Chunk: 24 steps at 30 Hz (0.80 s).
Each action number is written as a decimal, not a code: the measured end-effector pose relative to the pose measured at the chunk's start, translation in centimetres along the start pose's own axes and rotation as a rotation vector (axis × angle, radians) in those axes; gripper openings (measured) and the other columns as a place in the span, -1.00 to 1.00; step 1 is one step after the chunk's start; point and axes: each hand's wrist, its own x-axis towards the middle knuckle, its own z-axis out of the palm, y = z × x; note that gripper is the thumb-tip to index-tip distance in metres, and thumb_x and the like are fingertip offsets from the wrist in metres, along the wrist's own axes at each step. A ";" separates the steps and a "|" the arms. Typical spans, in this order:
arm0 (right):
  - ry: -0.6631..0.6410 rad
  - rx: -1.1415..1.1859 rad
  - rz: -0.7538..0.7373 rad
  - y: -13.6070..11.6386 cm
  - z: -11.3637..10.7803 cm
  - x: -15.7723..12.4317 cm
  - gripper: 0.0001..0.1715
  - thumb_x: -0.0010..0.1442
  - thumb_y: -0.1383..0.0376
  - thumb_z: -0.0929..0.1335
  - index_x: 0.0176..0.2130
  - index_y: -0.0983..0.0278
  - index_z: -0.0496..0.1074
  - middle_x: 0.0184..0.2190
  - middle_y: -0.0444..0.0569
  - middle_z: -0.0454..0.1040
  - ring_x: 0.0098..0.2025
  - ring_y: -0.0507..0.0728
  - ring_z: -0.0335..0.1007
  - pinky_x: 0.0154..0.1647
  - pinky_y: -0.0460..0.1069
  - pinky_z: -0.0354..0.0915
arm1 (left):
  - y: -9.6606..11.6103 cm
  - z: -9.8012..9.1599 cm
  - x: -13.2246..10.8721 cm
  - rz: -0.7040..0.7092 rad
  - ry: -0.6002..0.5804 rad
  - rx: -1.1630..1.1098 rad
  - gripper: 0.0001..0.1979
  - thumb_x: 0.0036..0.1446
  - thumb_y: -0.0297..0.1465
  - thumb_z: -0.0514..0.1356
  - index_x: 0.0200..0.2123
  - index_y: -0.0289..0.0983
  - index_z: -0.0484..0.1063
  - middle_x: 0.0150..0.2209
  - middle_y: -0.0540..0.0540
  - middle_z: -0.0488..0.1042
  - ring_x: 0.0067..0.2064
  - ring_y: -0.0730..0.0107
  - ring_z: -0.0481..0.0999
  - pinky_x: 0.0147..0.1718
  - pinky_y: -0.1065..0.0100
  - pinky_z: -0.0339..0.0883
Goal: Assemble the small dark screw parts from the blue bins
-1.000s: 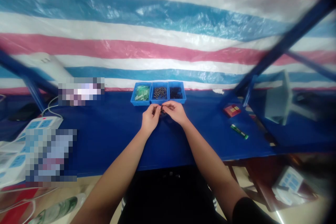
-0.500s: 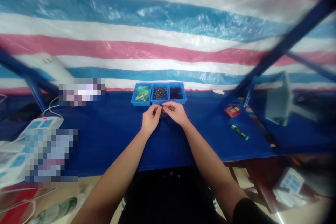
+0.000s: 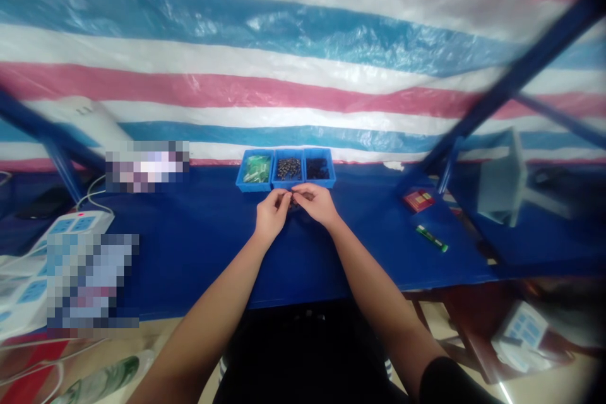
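My left hand [image 3: 271,214] and my right hand [image 3: 318,203] meet just in front of three blue bins, their fingertips pinched close together. Whatever small pieces they hold are mostly hidden by the fingers, and I cannot make out their kind. The left bin [image 3: 254,188] contains clear and green plastic pieces [image 3: 257,168]. In the middle bin [image 3: 285,185] lie many small brassy and dark parts [image 3: 289,168]. Small black parts [image 3: 317,168] fill the bottom of the right bin [image 3: 332,170].
On the blue table [image 3: 199,252], a red box [image 3: 418,200] and a green tube-like packet [image 3: 432,238] lie to the right. A white power strip [image 3: 71,233] with cables stands at the left. Blue frame bars [image 3: 509,85] slope at both sides before a striped sheet [image 3: 284,91].
Both hands stay in nearly the same place, fingertips together. Only a very slight shift of the fingers and of the view shows.
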 end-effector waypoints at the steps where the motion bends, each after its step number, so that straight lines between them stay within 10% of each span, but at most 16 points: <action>1: 0.004 0.000 0.003 0.0 0.0 0.0 -0.69 0.11 0.15 0.41 -0.17 0.25 0.53 -0.24 0.00 0.59 -0.26 0.11 0.55 -0.12 0.05 0.47 | -0.1 0.0 0.0 -0.008 -0.004 -0.002 -0.77 0.22 -0.20 0.15 -0.18 -0.22 0.46 -0.43 0.01 0.54 -0.40 0.42 0.54 -0.31 0.41 0.39; 24: 0.015 0.038 0.019 0.0 -0.1 0.0 -0.70 0.10 0.16 0.42 -0.17 0.24 0.53 -0.25 -0.01 0.59 -0.25 0.12 0.56 -0.12 0.06 0.48 | -0.1 0.0 0.0 -0.007 -0.016 0.012 -0.77 0.22 -0.20 0.15 -0.16 -0.21 0.44 -0.45 0.02 0.53 -0.42 0.41 0.54 -0.33 0.41 0.37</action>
